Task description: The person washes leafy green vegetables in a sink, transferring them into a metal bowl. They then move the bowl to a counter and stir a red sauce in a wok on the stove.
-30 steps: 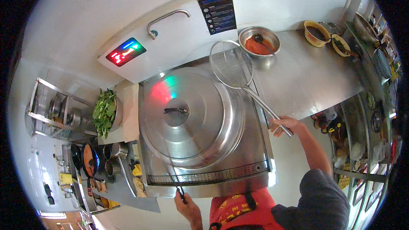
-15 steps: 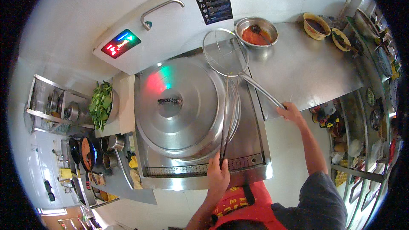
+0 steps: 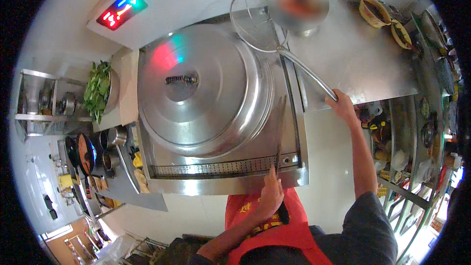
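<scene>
My right hand (image 3: pixel 342 105) is closed round the end of the long metal handle of a strainer (image 3: pixel 306 70). The strainer's round wire head is at the back, right of the big pot and beside a metal bowl. Below, near the counter's front edge, my left hand (image 3: pixel 272 195) grips a pair of long cooking chopsticks (image 3: pixel 280 140). Their tips point away from me, over the steel surface beside the pot. A wide domed lid (image 3: pixel 211 93) with a dark wrapped handle covers the large steel pot (image 3: pixel 262 110).
A lit red, blue and green panel (image 3: pixel 122 10) is on the back wall. Leafy greens (image 3: pixel 98 91) stand left of the stove. On the steel counter (image 3: pixel 353 64) at right are a blurred metal bowl and yellow bowls (image 3: pixel 374 12). Shelves (image 3: pixel 409 194) line the far right; pans (image 3: pixel 86 152) sit at left.
The view has shifted, so the pot sits higher and further left. My left hand has moved right with the chopsticks, whose tips have come away from the strainer. My right hand still holds the strainer.
</scene>
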`<state>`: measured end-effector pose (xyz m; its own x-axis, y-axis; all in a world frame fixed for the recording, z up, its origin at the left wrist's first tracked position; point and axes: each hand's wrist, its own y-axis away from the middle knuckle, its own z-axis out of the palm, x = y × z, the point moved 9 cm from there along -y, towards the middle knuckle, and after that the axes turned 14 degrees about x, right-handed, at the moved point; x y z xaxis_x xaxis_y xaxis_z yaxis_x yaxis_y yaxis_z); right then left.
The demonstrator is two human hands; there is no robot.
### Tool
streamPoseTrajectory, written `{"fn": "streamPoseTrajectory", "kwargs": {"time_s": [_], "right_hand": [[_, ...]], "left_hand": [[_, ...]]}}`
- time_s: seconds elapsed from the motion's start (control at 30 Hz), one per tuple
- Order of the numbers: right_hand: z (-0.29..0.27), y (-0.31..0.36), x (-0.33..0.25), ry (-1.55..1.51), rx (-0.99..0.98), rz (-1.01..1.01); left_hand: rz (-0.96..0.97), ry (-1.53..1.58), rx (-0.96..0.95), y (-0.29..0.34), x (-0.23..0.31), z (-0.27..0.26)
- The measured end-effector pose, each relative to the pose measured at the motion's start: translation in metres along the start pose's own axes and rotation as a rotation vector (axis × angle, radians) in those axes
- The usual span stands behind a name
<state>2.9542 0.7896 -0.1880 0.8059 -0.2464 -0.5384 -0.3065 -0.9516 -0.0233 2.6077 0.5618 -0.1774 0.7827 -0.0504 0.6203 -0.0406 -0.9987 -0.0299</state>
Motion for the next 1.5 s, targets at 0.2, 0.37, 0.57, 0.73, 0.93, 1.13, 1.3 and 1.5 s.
{"fn": "streamPoseTrajectory", "kwargs": {"time_s": [0.2, 0.37, 0.57, 0.73, 0.93, 1.13, 1.3, 1.5], "right_hand": [[0.052, 0.001, -0.013, -0.072, -0.087, -0.040], [0.059, 0.014, 0.006, -0.121, -0.122, -0.037], [0.004, 0.019, 0.041, 0.045, 0.079, -0.173], [-0.028, 0.040, 0.025, 0.274, 0.343, -0.358], [-0.018, 0.111, -0.054, -0.070, -0.047, -0.128], [0.075, 0.259, -0.297, -0.264, -0.280, 0.038], [0.154, 0.357, -0.451, -0.349, -0.534, 0.149], [0.202, 0.410, -0.556, -0.224, -0.643, -0.029]], "left_hand": [[-0.327, 0.114, -0.387, 0.040, -0.028, 0.104], [-0.108, -0.141, -0.067, 0.048, -0.016, 0.110], [-0.101, 0.196, -0.361, 0.042, -0.006, 0.082], [-0.144, 0.090, -0.113, 0.053, -0.128, -0.064], [-0.432, 0.021, 0.353, 0.072, -0.359, -0.294], [-0.490, -0.245, 0.637, 0.047, -0.610, -0.414], [-0.269, -0.718, 0.101, -0.025, -0.679, -0.335], [-0.610, 0.032, 0.501, -0.016, -0.690, -0.388]]}}
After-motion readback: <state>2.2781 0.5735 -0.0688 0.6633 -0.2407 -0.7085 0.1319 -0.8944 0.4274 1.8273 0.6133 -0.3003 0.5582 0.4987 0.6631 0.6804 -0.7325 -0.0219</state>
